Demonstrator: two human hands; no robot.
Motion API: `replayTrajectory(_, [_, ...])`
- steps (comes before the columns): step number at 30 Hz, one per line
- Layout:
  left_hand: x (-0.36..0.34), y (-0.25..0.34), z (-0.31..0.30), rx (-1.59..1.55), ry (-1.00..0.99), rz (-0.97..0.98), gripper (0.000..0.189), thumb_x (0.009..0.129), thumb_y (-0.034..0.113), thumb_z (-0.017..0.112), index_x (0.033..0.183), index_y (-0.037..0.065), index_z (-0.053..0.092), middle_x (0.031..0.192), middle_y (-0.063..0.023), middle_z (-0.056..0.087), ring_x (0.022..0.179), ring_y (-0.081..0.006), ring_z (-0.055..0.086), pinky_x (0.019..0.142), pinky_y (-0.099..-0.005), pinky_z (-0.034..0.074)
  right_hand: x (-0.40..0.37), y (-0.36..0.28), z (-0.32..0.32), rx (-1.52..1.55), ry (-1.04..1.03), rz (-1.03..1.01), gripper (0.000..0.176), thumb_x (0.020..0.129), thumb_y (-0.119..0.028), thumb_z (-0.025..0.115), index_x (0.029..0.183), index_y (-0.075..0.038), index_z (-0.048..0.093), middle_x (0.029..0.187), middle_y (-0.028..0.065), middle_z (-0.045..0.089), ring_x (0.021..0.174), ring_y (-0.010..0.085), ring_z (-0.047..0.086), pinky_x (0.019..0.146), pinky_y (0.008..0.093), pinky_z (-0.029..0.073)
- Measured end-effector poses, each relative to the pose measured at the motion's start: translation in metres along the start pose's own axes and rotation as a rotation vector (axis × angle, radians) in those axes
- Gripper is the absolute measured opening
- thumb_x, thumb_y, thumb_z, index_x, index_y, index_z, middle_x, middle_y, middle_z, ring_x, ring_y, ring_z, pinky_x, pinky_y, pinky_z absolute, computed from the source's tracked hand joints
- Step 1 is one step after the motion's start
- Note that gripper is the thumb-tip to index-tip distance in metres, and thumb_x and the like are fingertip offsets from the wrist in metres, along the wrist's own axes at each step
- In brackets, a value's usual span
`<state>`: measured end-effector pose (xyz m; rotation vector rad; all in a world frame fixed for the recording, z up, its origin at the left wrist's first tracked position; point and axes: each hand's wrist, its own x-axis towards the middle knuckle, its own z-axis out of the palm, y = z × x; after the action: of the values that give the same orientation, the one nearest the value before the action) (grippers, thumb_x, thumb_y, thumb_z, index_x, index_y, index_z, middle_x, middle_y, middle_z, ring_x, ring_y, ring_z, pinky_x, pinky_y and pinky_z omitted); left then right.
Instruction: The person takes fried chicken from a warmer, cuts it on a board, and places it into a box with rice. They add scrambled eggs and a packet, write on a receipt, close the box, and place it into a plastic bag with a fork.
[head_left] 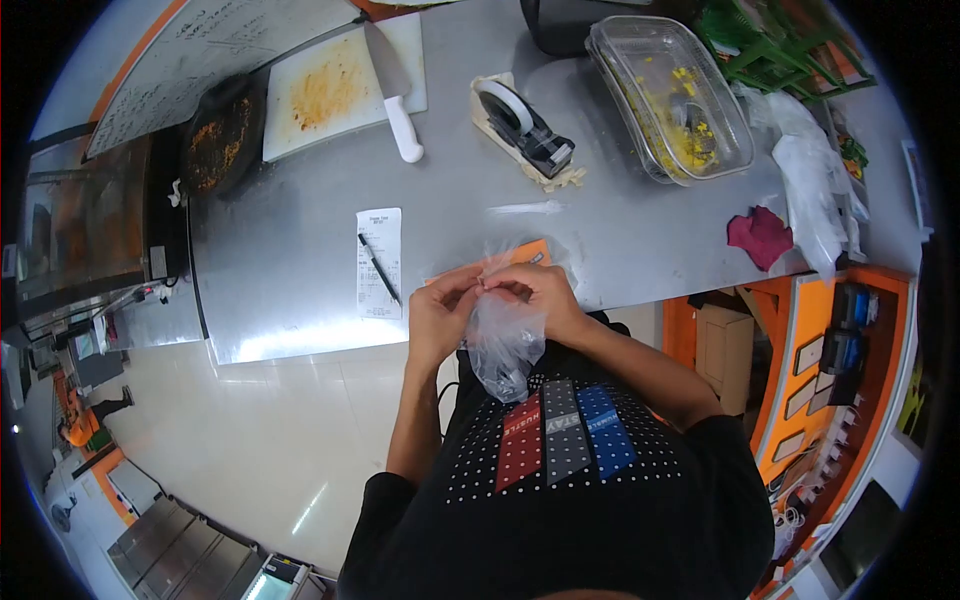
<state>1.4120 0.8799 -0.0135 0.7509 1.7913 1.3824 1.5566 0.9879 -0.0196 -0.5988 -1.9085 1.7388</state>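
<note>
A clear plastic bag [505,350] is pinched at its mouth by the left hand [435,315] and right hand [545,295], both closed on it, so it hangs free at the near edge of the counter [300,290], right of a receipt [380,262].

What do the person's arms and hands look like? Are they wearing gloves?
No gloves: the left hand and right hand are bare, and so are the forearms. Short black sleeves belong to a black T-shirt with white dots and red, grey and blue stripes.
</note>
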Motion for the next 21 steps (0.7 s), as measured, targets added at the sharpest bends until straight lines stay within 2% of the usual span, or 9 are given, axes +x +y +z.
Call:
replayTrajectory(3, [-0.009,0.006,0.004,0.049,0.039,0.002,0.011,0.084,-0.001,0.070,0.094,-0.003,0.071,0.092,-0.0104,0.074,0.078,-0.0153,0.070,0.072,-0.0265,0.056,0.004,-0.009,-0.002,-0.040,-0.063,0.160,0.016,0.086,0.004,0.065,0.102,0.001,0.066,0.097,0.0083,0.069,0.086,0.0125,0.066,0.077,0.0265,0.055])
replayTrajectory(6, [-0.012,0.007,0.009,0.126,0.062,0.032,0.010,0.084,-0.001,0.069,0.093,-0.002,0.071,0.089,-0.0108,0.074,0.077,-0.0151,0.071,0.070,-0.0265,0.056,-0.001,0.005,-0.001,0.103,-0.001,0.214,0.018,0.087,0.004,0.065,0.105,0.001,0.064,0.101,0.0067,0.067,0.089,0.0114,0.065,0.077,0.0259,0.054])
replayTrajectory(9, [-0.012,0.008,0.011,0.195,0.067,0.076,0.009,0.083,-0.001,0.069,0.091,-0.001,0.071,0.086,-0.0116,0.073,0.074,-0.0162,0.071,0.067,-0.0267,0.056,-0.004,0.017,0.002,0.247,0.051,0.159,0.016,0.088,0.004,0.065,0.103,0.000,0.061,0.101,0.0049,0.065,0.090,0.0100,0.064,0.077,0.0253,0.053])
replayTrajectory(16, [-0.011,0.006,0.013,0.253,0.069,0.169,0.008,0.081,-0.002,0.068,0.089,0.000,0.070,0.082,-0.0123,0.072,0.070,-0.0208,0.072,0.063,-0.0284,0.056,-0.005,0.021,0.001,0.267,0.064,0.146,0.018,0.087,0.008,0.064,0.099,-0.001,0.055,0.097,0.0038,0.062,0.092,0.0093,0.061,0.083,0.0248,0.050])
replayTrajectory(21, [-0.011,0.010,0.012,0.317,0.065,0.154,0.008,0.082,-0.001,0.068,0.090,0.000,0.071,0.083,-0.0114,0.073,0.075,-0.0183,0.073,0.067,-0.0276,0.056,-0.005,0.017,0.001,0.266,0.056,0.167,0.020,0.086,0.011,0.064,0.099,-0.002,0.056,0.098,0.0038,0.062,0.094,0.0093,0.061,0.085,0.0251,0.049])
